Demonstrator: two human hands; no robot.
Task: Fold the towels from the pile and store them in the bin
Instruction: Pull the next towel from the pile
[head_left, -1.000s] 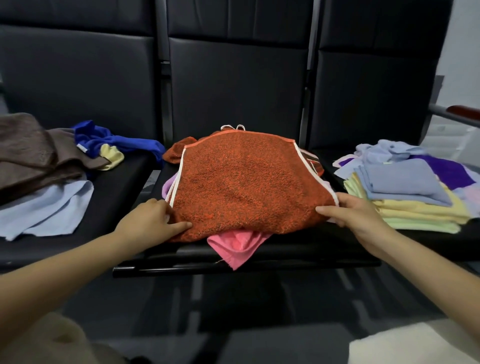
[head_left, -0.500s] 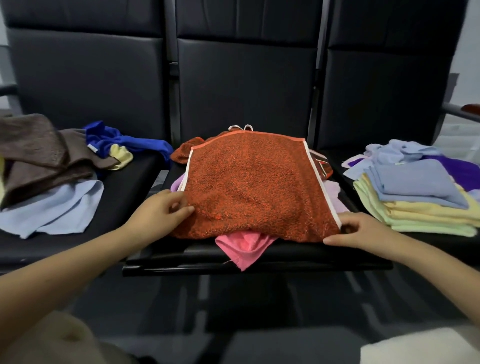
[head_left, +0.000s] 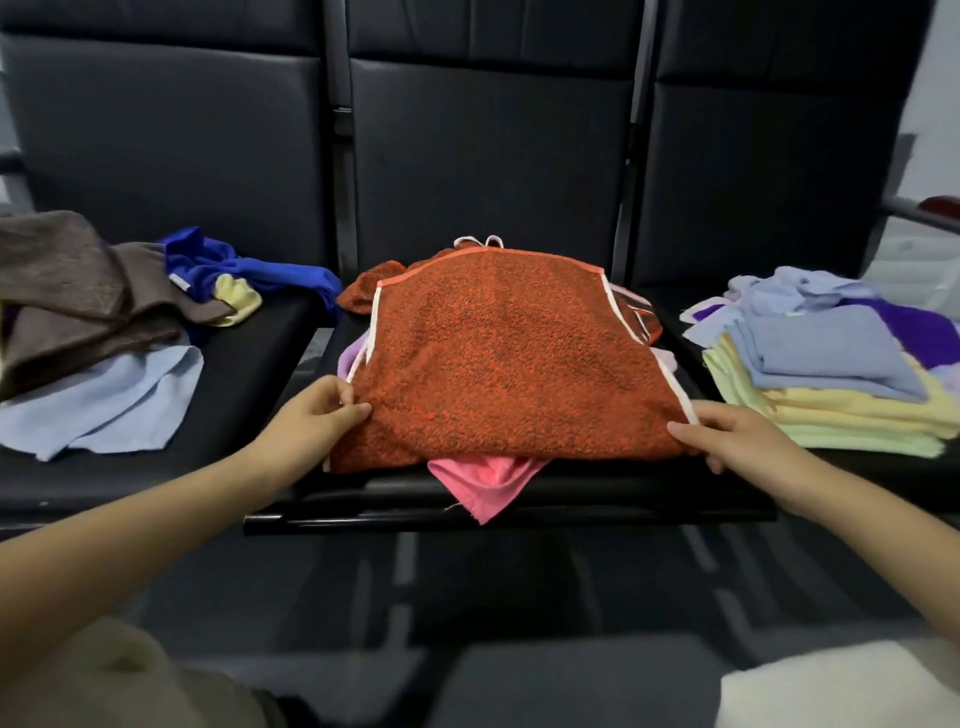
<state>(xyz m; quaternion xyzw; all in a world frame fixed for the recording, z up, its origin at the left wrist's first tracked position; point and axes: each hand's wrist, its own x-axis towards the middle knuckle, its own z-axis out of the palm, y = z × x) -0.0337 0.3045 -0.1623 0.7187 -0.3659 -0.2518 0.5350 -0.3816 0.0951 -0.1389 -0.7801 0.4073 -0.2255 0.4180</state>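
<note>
So your left hand (head_left: 317, 415) has crept up off the near edge of the orange towel (head_left: 509, 364) and now pinches its left side, thumb on top, right by the white trim. Your right hand (head_left: 727, 431) has slid back toward you to the near right corner and its fingers curl around the edge there. A second ago both hands were just resting against the sides, so to me this reads as you getting a proper grip on both sides, ready to lift or fold.

The towel itself hasn't really gone anywhere. It's spread flat in the middle of the frame, draped over the mixed pile (head_left: 483, 483) on the centre seat (head_left: 519, 514), with a pink cloth poking out underneath at the front.

Folded stack (head_left: 831, 395) sits at the right of the frame, and a loose heap of brown, blue and pale blue cloths (head_left: 104, 332) at the left. I can't spot any bin in the shot.

My guess: this one is at the start of its fold, plenty left under it.
</note>
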